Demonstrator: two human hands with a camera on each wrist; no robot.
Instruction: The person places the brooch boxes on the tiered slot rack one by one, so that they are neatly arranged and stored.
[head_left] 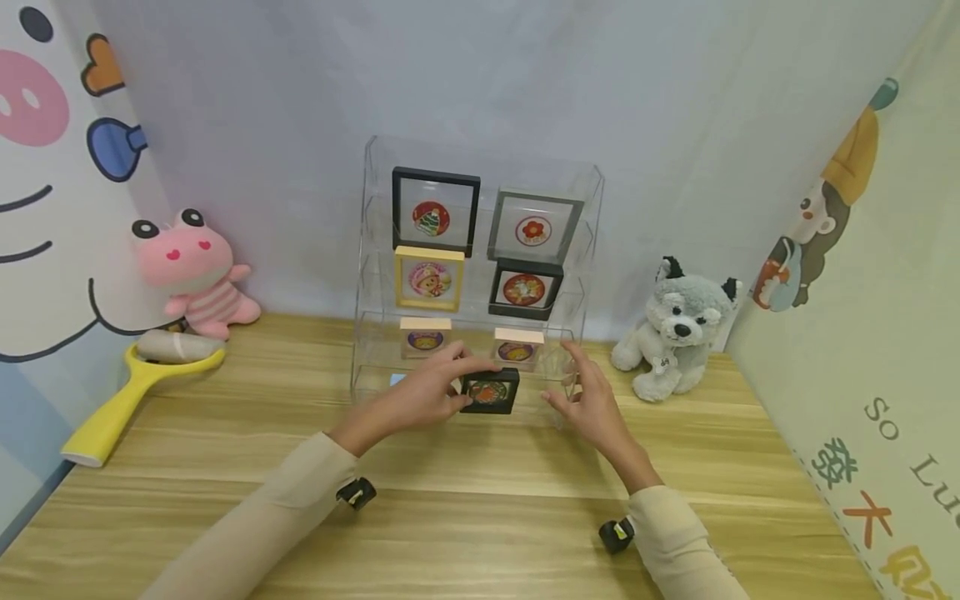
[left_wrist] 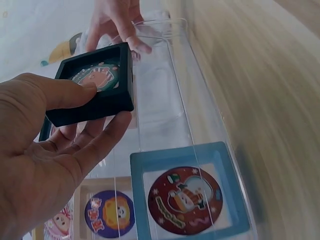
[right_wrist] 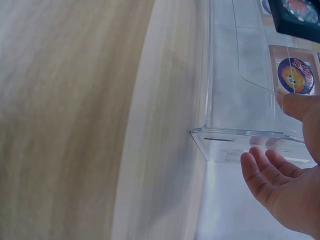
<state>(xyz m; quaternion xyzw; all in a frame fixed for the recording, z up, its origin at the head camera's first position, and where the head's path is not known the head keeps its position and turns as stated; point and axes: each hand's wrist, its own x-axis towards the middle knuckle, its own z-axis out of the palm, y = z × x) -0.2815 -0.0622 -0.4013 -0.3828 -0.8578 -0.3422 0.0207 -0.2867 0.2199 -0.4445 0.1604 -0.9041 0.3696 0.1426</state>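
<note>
My left hand (head_left: pixel 420 392) pinches a small black square frame (head_left: pixel 489 392) with a round cartoon badge in it. In the left wrist view the thumb lies across the front of this black frame (left_wrist: pixel 97 82) and the fingers are under it. It is held in front of the lowest tier of a clear tiered display rack (head_left: pixel 367 250). My right hand (head_left: pixel 596 408) is at the rack's right end, fingers loosely bent and holding nothing. In the right wrist view, thumb and fingers of the right hand (right_wrist: pixel 290 175) stand either side of the clear end panel (right_wrist: pixel 240 135); contact is unclear.
Upper tiers hold several framed badges, among them a yellow frame (head_left: pixel 429 279) and a grey frame (head_left: pixel 535 229). A blue frame (left_wrist: pixel 190 195) sits at the bottom left. A pink plush (head_left: pixel 195 267) and yellow-handled roller (head_left: pixel 123 400) stand left, a grey plush dog (head_left: pixel 675 333) right.
</note>
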